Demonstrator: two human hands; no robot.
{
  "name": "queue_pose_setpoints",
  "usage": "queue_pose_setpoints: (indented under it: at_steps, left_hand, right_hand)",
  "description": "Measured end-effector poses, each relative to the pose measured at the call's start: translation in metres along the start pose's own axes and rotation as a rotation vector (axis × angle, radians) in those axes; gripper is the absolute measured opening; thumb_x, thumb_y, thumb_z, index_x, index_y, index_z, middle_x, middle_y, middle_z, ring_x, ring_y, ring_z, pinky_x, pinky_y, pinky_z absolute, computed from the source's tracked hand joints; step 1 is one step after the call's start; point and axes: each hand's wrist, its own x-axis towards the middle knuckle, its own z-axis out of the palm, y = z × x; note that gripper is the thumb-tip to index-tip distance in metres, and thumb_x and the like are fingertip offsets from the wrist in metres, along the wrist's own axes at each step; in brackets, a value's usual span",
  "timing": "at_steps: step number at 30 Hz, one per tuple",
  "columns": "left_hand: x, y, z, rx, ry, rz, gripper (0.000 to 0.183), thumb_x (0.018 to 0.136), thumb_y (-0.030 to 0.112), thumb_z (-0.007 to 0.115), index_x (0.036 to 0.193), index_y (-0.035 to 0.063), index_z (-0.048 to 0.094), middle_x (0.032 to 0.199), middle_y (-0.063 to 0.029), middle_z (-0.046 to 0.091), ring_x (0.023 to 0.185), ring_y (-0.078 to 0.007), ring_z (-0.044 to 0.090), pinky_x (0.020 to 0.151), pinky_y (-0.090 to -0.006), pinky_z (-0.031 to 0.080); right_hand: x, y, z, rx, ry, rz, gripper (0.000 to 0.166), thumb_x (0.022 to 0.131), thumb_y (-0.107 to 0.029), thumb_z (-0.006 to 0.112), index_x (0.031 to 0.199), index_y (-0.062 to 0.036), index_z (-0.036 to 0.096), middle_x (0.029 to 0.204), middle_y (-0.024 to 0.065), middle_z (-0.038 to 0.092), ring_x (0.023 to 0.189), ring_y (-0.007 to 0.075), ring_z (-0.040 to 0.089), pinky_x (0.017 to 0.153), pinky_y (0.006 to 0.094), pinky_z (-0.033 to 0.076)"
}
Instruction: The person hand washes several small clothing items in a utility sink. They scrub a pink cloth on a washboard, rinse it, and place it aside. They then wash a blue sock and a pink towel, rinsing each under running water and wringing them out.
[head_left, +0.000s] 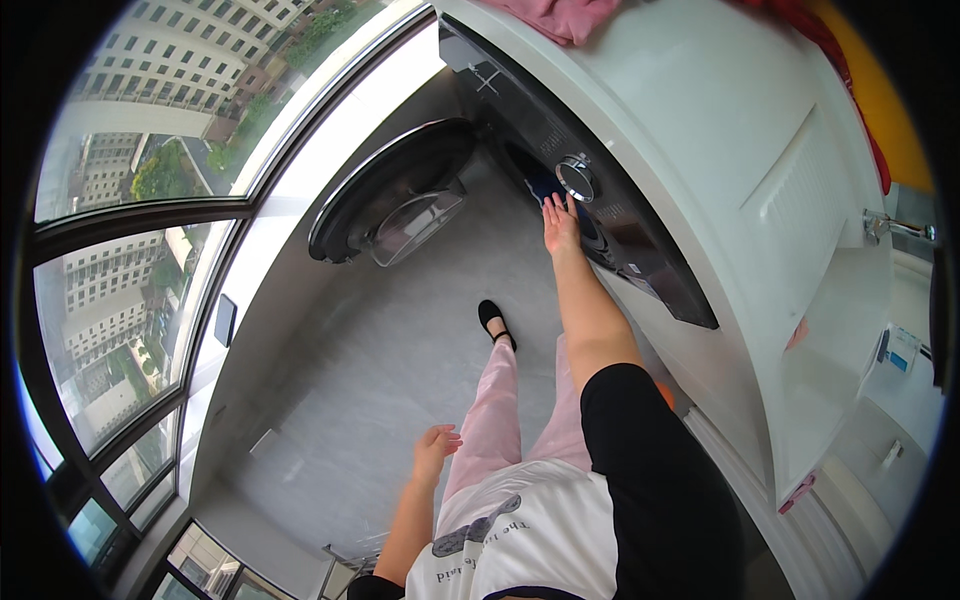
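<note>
A dark front-loading washing machine (641, 247) stands beneath a white counter, its round glass door (397, 187) swung wide to the left. Dark blue fabric (541, 186) shows in its drum opening. My right hand (561, 223) reaches to the machine's front, palm up and fingers spread, just below the chrome control knob (576, 178); whether it touches the machine is unclear. Nothing lies in that palm. My left hand (435, 452) hangs beside my left thigh, fingers loosely bent and apart, holding nothing.
The white counter (675, 90) has a ribbed washboard area, a basin and a chrome faucet (896, 226). Pink cloth (562, 19) and red cloth (874, 150) lie at its edges. A phone-like dark object (225, 320) rests on the windowsill at left. Grey floor (360, 360) lies around my feet.
</note>
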Motion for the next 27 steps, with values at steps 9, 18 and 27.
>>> queue_pose_setpoints:
  at_steps: [9,18,27]
  left_hand:
    - [0.041,-0.002,0.06,-0.118,-0.131,0.051,0.024,0.098,0.011,0.045,0.113,-0.0021,0.059,0.096,-0.0121,0.065,0.087,-0.0191,0.065,0.079,-0.0291,0.052]
    - [0.071,-0.016,0.105,-0.264,-0.086,0.09,0.024,0.097,0.01,0.046,0.113,-0.0039,0.058,0.097,-0.0103,0.064,0.089,-0.0176,0.064,0.083,-0.029,0.051]
    - [0.093,-0.022,0.099,-0.321,0.007,0.034,0.024,0.097,0.009,0.045,0.112,-0.0036,0.059,0.096,-0.0102,0.064,0.09,-0.0183,0.064,0.084,-0.0294,0.05]
  right_hand:
    - [0.067,0.012,-0.113,-1.237,0.12,0.174,0.042,0.088,-0.014,0.056,0.129,-0.0092,0.054,0.135,0.0152,0.05,0.107,0.0287,0.062,0.092,0.0359,0.048]
    - [0.127,0.004,-0.058,-2.075,0.131,-0.259,0.065,0.081,-0.016,0.062,0.141,-0.0136,0.037,0.14,0.0136,0.041,0.13,0.0311,0.042,0.104,0.0407,0.04]
    - [0.159,0.009,-0.037,-2.25,0.301,-0.092,0.056,0.086,-0.024,0.06,0.134,-0.0021,0.041,0.133,0.0198,0.052,0.112,0.0314,0.059,0.087,0.0388,0.052]
